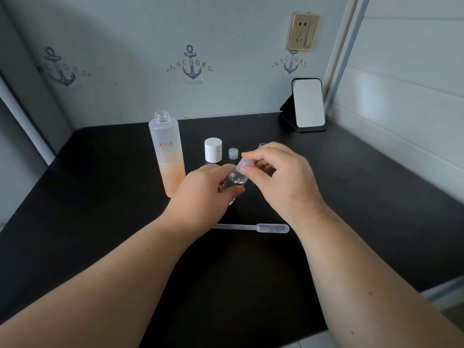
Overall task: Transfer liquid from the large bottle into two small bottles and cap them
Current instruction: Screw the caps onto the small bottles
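Fingers of the right hand pinch a clear cap at the neck of the small bottle, which the left hand grips tilted up-right above the bench (its twin barely shows behind).

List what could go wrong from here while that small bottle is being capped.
1. The left hand holds the small bottle tilted while the right hand fits its cap; a crooked cap could leak.
2. The large bottle stands uncapped beside the left wrist; a bump could tip it.
3. The pipette lies between the forearms and could be knocked.
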Demonstrator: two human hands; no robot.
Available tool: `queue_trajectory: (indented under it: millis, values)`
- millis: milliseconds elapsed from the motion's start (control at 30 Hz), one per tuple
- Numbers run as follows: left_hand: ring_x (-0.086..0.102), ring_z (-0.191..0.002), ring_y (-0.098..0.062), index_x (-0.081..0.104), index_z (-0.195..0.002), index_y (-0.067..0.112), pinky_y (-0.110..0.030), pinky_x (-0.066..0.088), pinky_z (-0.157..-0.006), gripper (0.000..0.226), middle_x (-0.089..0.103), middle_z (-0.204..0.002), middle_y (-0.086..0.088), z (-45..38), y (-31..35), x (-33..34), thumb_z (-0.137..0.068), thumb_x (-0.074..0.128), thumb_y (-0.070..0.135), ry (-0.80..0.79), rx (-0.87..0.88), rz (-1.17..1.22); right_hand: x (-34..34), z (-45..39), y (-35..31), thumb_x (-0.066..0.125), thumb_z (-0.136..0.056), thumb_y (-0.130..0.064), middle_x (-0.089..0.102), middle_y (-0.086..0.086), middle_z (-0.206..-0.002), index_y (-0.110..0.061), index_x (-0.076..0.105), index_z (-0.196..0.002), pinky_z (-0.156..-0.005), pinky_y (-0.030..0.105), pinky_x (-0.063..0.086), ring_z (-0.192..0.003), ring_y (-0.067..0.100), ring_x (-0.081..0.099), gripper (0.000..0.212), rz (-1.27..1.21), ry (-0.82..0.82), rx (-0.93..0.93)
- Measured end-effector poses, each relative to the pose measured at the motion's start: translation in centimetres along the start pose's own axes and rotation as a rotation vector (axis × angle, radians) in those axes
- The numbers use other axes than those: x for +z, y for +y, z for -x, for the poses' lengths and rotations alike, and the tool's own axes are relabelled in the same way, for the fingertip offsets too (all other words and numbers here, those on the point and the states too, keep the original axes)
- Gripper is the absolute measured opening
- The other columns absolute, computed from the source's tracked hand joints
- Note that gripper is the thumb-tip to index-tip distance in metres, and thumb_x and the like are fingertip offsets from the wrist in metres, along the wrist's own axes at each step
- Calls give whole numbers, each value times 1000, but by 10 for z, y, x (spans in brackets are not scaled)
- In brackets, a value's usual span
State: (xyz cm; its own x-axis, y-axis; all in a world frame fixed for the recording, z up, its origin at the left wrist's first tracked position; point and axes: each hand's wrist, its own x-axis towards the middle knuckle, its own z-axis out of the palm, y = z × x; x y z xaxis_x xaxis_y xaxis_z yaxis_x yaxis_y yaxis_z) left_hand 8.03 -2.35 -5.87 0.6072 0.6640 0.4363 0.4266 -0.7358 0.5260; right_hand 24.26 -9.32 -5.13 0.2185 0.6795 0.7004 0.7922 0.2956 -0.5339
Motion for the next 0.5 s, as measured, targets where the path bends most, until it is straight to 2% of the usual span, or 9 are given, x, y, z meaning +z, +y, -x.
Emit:
queue_trajectory:
  millis: [67,133,233,367,433,500]
  values:
    - [59,-84,-12,70,-106,20,-38,51,-78,17,64,-90,4,0,0,0,-94,67,31,5,5,5,0,0,-1,81,-86,-19,67,-5,-98,-9,78,-103,-73,20,54,-76,5,63,20,17,9,5]
    - [59,-83,-11,70,-107,21,-37,51,-77,17,63,-90,6,0,-1,1,-93,68,31,13,6,11,-2,1,-1,75,-90,-21,69,-3,-109,-9,75,-112,-75,23,56,-85,7,66,25,1,-11,-10]
    - [59,-84,-10,69,-108,24,-35,52,-78,16,63,-90,8,1,-1,1,-93,68,31,19,8,14,-2,2,0,70,-94,-8,71,1,-116,-9,74,-119,-79,26,56,-92,16,67,26,17,-60,-65]
    - [58,-83,-12,69,-106,22,-37,51,-77,15,63,-88,6,0,-1,2,-93,68,31,22,21,9,0,1,-1,75,-92,-18,64,-6,-103,-10,76,-115,-76,8,46,-84,8,60,24,74,-32,-8]
    - [58,-84,-13,69,-104,21,-38,51,-77,15,63,-88,5,0,-1,2,-93,68,31,21,17,4,-1,1,0,72,-94,-18,64,-3,-110,-10,74,-121,-77,14,48,-86,9,61,28,39,-51,-3]
    - [59,-84,-14,69,-104,20,-38,51,-77,16,63,-89,4,0,-1,2,-93,68,32,23,16,6,-3,2,0,67,-94,-9,66,1,-118,-10,72,-125,-78,20,51,-91,14,63,31,9,-84,-45]
